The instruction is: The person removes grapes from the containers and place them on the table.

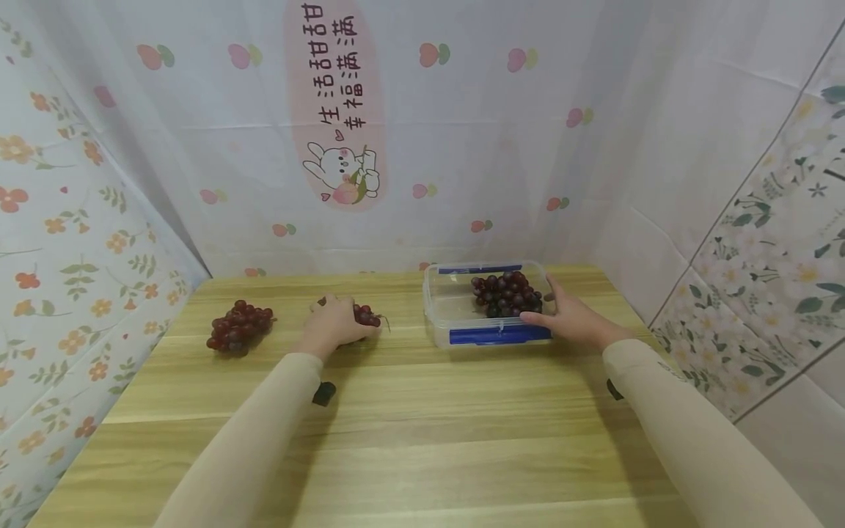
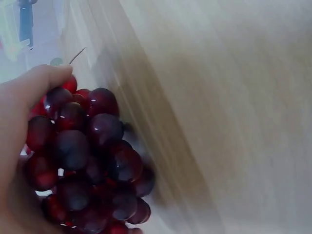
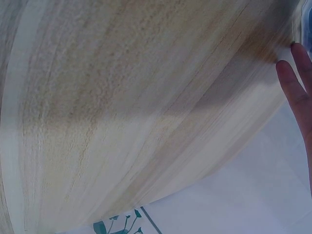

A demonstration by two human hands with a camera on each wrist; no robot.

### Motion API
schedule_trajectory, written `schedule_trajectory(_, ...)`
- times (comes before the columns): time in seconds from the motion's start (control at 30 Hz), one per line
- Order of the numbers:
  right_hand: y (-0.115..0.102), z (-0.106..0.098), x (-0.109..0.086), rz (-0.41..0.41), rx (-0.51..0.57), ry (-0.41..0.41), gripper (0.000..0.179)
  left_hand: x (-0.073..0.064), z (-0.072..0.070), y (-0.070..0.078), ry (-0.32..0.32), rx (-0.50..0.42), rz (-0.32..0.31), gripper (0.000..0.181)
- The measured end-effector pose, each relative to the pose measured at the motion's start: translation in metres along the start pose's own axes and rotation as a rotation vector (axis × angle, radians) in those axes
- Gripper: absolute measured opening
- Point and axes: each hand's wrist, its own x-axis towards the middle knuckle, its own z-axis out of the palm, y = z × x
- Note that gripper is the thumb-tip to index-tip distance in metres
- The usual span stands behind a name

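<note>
The middle grape bunch (image 2: 92, 151) is in the left hand (image 1: 337, 320), which grips it from above, over the surface (image 1: 422, 425). The right hand (image 1: 577, 320), its fingers spread, touches the right end of the clear box (image 1: 438, 334); inside lie dark grapes (image 1: 507, 293). Another bunch (image 1: 240, 326) rests leftmost.

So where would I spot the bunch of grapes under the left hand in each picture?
Head: left of centre, the held grapes, partly covered by the left hand.
Left wrist: large at lower left, the held grapes beside the thumb.
Right wrist: not in it.
Shared landmark: the wooden tabletop, in all three.
</note>
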Motion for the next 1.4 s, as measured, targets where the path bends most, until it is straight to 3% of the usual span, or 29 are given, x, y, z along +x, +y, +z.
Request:
schedule_trajectory(0.2, -0.001, 0.0, 0.0, 0.013, 0.0, 0.0, 0.127, 0.003, 0.005, -0.002, 0.049, 0.012, 0.005, 0.082)
schedule_trajectory(0.5, -0.002, -0.001, -0.001, 0.003, 0.007, 0.0, 0.125, 0.007, 0.007, -0.011, 0.106, -0.074, 0.023, 0.072)
schedule_trajectory(0.73, -0.002, -0.001, -0.001, 0.003, 0.013, 0.001, 0.124, 0.006, 0.002, -0.003, 0.062, -0.066, 0.004, 0.071)
schedule_trajectory(0.87, -0.003, -0.001, -0.001, 0.001, 0.013, 0.003, 0.124, 0.005, 0.001, 0.005, 0.058, -0.074, -0.043, 0.079)
schedule_trajectory(1.1, -0.001, 0.0, 0.002, 0.004, 0.018, 0.017, 0.126, 0.004, 0.001, 0.012, 0.044, -0.055, -0.1, 0.073)
schedule_trajectory(1.4, 0.002, 0.001, 0.002, -0.003, 0.014, 0.014, 0.126, 0.001, -0.005, 0.019, -0.03, 0.023, -0.114, 0.095)
